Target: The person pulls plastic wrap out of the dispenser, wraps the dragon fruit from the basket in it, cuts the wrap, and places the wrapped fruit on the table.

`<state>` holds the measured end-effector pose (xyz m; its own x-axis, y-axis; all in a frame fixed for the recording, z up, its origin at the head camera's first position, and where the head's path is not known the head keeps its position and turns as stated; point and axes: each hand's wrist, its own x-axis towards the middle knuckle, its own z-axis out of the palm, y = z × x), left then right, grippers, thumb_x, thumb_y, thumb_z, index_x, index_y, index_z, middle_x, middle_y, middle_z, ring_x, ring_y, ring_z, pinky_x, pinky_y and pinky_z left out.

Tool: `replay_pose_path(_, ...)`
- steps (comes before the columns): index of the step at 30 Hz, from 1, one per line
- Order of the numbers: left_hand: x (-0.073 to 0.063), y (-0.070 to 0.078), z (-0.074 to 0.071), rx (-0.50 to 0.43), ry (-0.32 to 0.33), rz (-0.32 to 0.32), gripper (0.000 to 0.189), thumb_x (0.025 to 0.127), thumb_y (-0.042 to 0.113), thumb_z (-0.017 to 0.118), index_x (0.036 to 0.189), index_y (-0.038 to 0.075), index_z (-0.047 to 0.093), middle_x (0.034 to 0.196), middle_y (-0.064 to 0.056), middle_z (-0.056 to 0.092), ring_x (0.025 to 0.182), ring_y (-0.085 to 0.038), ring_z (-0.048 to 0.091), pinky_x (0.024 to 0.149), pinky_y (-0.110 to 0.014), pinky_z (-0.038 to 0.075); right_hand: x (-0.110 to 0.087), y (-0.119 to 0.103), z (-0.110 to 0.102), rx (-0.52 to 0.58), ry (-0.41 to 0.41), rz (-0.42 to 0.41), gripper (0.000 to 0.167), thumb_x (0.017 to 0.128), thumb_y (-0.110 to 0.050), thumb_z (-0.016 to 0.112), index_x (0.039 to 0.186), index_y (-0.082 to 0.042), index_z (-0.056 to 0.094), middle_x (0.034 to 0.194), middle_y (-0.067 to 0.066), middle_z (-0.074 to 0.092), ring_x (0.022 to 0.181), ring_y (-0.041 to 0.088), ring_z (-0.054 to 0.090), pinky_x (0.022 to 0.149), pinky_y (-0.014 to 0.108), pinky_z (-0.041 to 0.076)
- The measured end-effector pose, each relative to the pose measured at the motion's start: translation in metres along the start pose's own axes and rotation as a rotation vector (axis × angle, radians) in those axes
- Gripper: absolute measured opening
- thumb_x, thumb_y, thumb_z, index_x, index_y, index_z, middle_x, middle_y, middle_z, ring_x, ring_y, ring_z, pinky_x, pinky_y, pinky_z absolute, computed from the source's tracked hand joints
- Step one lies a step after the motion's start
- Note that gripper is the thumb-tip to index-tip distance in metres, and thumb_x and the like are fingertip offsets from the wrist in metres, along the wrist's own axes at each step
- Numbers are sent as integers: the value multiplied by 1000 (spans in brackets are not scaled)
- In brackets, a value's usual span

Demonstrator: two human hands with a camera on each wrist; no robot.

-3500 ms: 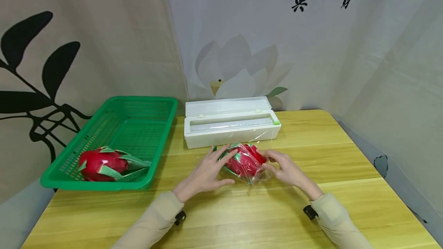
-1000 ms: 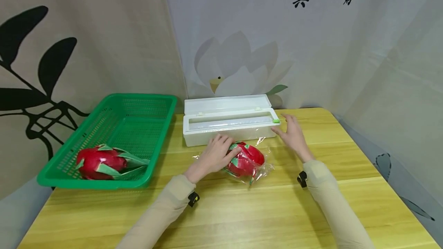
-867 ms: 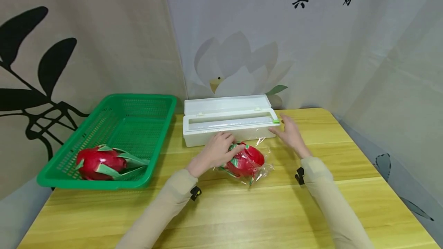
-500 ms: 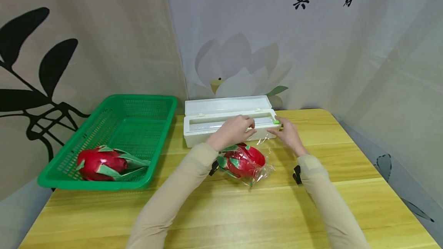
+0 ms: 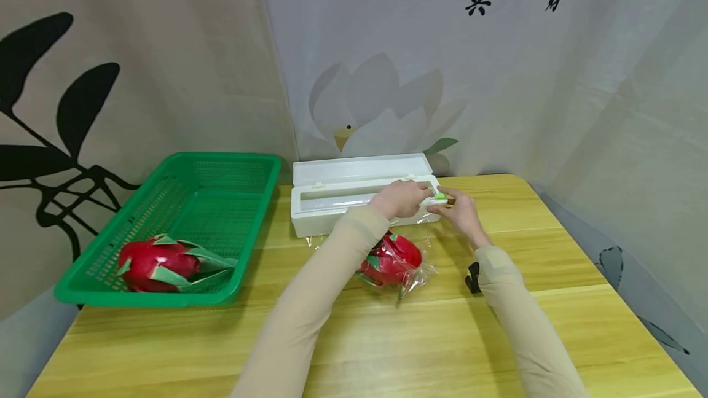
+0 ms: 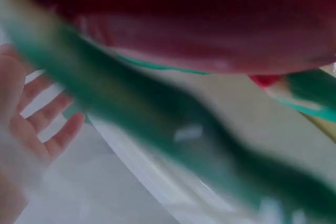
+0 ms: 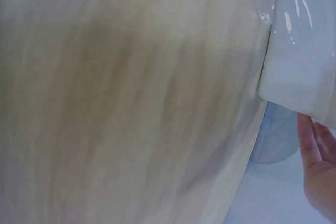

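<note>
A white cling film box (image 5: 318, 224) lies at the back of the table with its lid raised and a roll inside. My right hand (image 5: 463, 215) holds the right end, fingers at the end wall (image 7: 321, 161) in the right wrist view. My left hand (image 5: 401, 197) reaches over the box's right part, fingertips close to the green slide cutter (image 5: 439, 196). Its fingers look spread in the left wrist view (image 6: 39, 114). In front of the box is a red dragon fruit (image 5: 397, 257) in clear film, partly hidden by the left forearm.
At the left stands a green plastic basket (image 5: 66, 292) holding another dragon fruit (image 5: 152, 265) without visible film. A printed curtain (image 5: 221, 78) hangs right behind the wooden table (image 5: 398, 349).
My left hand has left the wrapped dragon fruit and moved up and right over the box. My right hand has gone from the fruit to the box's right end.
</note>
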<state>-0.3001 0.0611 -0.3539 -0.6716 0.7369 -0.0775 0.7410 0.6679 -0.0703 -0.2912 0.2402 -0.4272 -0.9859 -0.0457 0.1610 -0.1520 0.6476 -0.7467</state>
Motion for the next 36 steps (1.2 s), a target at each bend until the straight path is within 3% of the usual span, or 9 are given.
replay_pose_path(7, 12, 11, 0, 118, -74, -7, 55, 97, 17, 53, 148, 25, 34, 154, 6, 34, 137, -16, 41, 110, -38, 41, 0, 0, 0, -37, 29, 7, 58, 82, -19, 75, 133, -2, 54, 139, 23, 50, 114, 42, 59, 87, 47, 55)
replay_pose_path(11, 16, 14, 1, 192, -104, 6, 55, 94, 19, 57, 145, 29, 37, 155, 10, 30, 138, -14, 38, 109, -37, 41, 1, 1, 1, -63, 46, 2, 53, 81, -17, 76, 129, -2, 58, 133, 24, 55, 112, 42, 60, 85, 47, 55)
replay_pose_path(16, 18, 19, 0, 272, -94, 55, 51, 94, 21, 58, 142, 29, 42, 150, 9, 36, 130, -13, 46, 101, -30, 48, 1, 3, 1, -60, 42, 12, 50, 83, -11, 72, 129, 1, 57, 130, 25, 57, 111, 41, 61, 85, 47, 56)
replay_pose_path(21, 20, 24, -3, 343, -104, 45, 53, 96, 24, 53, 146, 25, 37, 144, 6, 38, 119, -11, 50, 96, -25, 50, 1, 3, 1, -76, 62, -4, 46, 83, -9, 72, 125, 3, 59, 124, 25, 60, 105, 40, 64, 80, 45, 57)
replay_pose_path(28, 21, 28, -6, 328, -143, -24, 46, 98, 28, 51, 142, 25, 40, 144, 8, 39, 126, -10, 46, 102, -30, 47, 3, 1, 0, -77, 59, -2, 49, 82, -8, 73, 127, 3, 58, 125, 25, 60, 103, 40, 64, 78, 42, 56)
replay_pose_path(36, 21, 28, -8, 309, -177, -51, 47, 99, 32, 46, 146, 30, 35, 152, 13, 31, 131, -9, 41, 106, -28, 44, 4, -1, -2, -79, 45, 13, 47, 83, -11, 72, 127, 0, 59, 127, 23, 60, 107, 40, 62, 80, 44, 56)
